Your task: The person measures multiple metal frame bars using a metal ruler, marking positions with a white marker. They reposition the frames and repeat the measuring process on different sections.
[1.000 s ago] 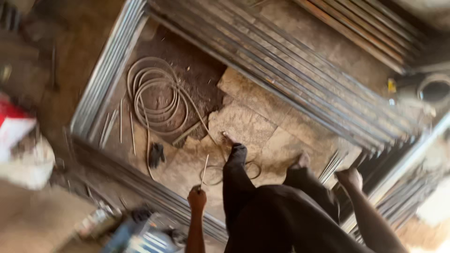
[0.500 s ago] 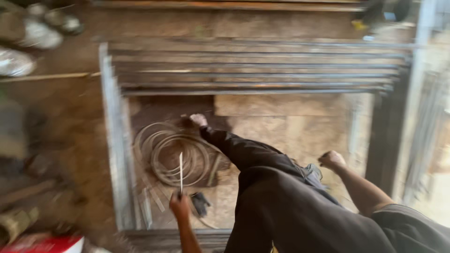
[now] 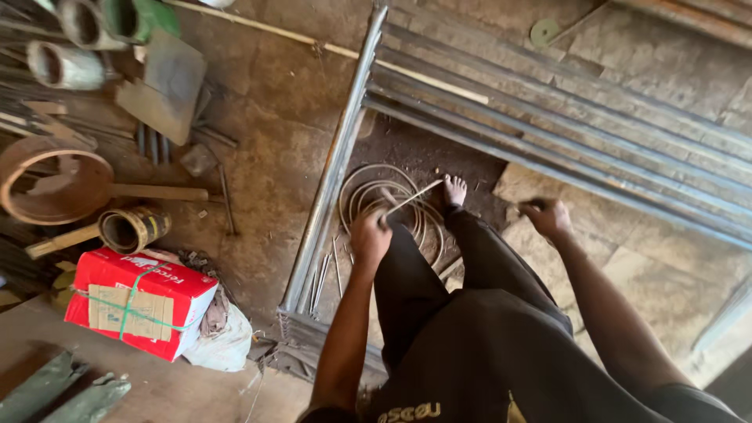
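Bare stone floor lies open left of the metal frame, a wide gap between it and the clutter. Inside the frame, the coiled cable fills the dirt patch just ahead of the left hand, and a bare foot sits at its edge. The right hand hovers beside the frame's bars, which wall off the far side. The red box, a tin and what looks like a rusty pan crowd the left.

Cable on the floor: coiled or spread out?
Coiled. The cable lies in stacked round loops on the floor inside the metal frame, beside the bare foot.
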`<action>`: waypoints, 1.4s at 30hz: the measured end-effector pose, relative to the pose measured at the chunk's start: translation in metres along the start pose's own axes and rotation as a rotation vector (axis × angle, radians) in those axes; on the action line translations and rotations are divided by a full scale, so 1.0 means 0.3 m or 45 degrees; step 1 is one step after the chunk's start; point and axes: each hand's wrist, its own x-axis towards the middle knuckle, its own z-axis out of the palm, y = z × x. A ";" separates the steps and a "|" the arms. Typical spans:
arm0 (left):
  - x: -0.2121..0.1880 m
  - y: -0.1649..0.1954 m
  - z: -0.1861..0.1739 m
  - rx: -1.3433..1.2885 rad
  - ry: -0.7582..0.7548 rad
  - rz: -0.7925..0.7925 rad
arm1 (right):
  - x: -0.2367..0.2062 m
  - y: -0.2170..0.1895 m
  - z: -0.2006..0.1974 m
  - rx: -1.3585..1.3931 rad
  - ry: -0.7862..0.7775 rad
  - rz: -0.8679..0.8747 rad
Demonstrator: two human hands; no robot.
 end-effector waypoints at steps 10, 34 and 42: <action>0.682 -0.130 0.350 -0.211 -0.211 0.793 | 0.066 0.025 0.461 0.207 0.128 0.317; 1.131 -0.633 1.036 0.605 -0.494 0.980 | 0.086 0.639 1.108 -0.004 -0.128 0.955; 1.147 -0.630 1.036 0.710 -0.524 0.955 | 0.121 0.630 1.148 0.110 -0.139 0.843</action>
